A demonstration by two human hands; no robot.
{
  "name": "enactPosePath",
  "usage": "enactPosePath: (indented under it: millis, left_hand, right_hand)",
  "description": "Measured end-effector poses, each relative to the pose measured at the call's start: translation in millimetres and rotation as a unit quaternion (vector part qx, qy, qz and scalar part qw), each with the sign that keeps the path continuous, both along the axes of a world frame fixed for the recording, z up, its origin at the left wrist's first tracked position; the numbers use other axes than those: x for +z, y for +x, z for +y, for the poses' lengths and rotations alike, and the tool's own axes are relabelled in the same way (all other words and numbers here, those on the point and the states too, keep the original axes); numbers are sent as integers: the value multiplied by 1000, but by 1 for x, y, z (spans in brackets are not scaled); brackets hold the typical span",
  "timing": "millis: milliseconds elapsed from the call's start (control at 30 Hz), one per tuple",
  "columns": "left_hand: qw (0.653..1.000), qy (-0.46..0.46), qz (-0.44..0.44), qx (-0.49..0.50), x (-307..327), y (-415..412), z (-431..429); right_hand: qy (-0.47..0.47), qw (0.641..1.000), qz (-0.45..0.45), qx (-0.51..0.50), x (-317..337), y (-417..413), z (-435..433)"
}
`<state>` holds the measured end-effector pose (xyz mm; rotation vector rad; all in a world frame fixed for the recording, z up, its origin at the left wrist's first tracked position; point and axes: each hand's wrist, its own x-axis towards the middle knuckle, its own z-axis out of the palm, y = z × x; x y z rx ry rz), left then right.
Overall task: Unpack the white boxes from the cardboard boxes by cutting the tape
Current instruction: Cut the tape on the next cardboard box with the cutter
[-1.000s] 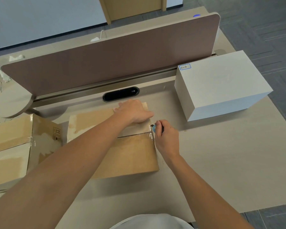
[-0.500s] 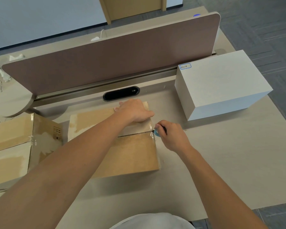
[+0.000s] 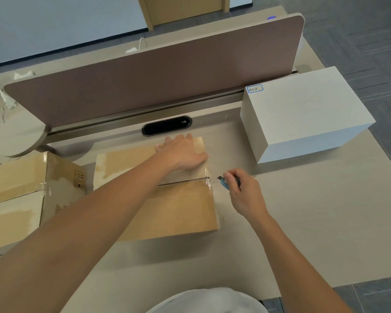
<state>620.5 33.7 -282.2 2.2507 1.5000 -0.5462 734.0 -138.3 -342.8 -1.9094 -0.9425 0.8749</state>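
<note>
- Gripping a small blue cutter, the right hand has its fingers curled round the handle. The short dark blade pokes out to the hand's left.
- Just left of the blade tip is the right edge of the cardboard box. The tip sits level with the box's top seam, with a narrow strip of desk showing between them.
- The seam runs leftward from there as a thin dark line across the box top. Clear tape is crinkled at the end nearest the cutter.
- Beyond the seam, up and left of the right hand, the left hand lies flat on the far flap. Its fingers are straight and spread and its thumb is near the box's right edge, pressing down without gripping.
- Further out, up and right of the right hand, a white box stands on the desk, well apart from the cardboard box. A small blue-bordered label is stuck at its far left corner.
- Far to the left of both hands, past the left forearm, a second cardboard box sits with tape across its top.
- Past the left hand, a dark oval cable port is set in the desk. A brown divider panel rises behind it.
</note>
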Motion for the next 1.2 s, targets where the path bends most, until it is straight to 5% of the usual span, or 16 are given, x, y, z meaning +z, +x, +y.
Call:
enactPosePath:
  millis: [133, 233, 367, 500, 767, 1200]
  left_hand:
    - [999, 18, -31, -4, 0, -12, -9]
    - [999, 35, -37, 13, -1, -22, -24]
    - [996, 63, -49, 27, -11, -34, -44]
    - [987, 109, -104, 53, -16, -46, -78]
    - [988, 58, -73, 126, -33, -38, -152]
    - [961, 96, -174, 194, -35, -31, -153]
  right_hand:
    - [5, 992, 114, 50, -2, 8, -16]
    - [48, 991, -24, 126, -2, 20, -23]
    - [164, 936, -206, 232, -6, 26, -23]
    - [204, 915, -249, 243, -10, 28, -16]
    - [201, 932, -191, 234, -20, 34, -16]
    - [192, 924, -131, 304, -19, 48, -8]
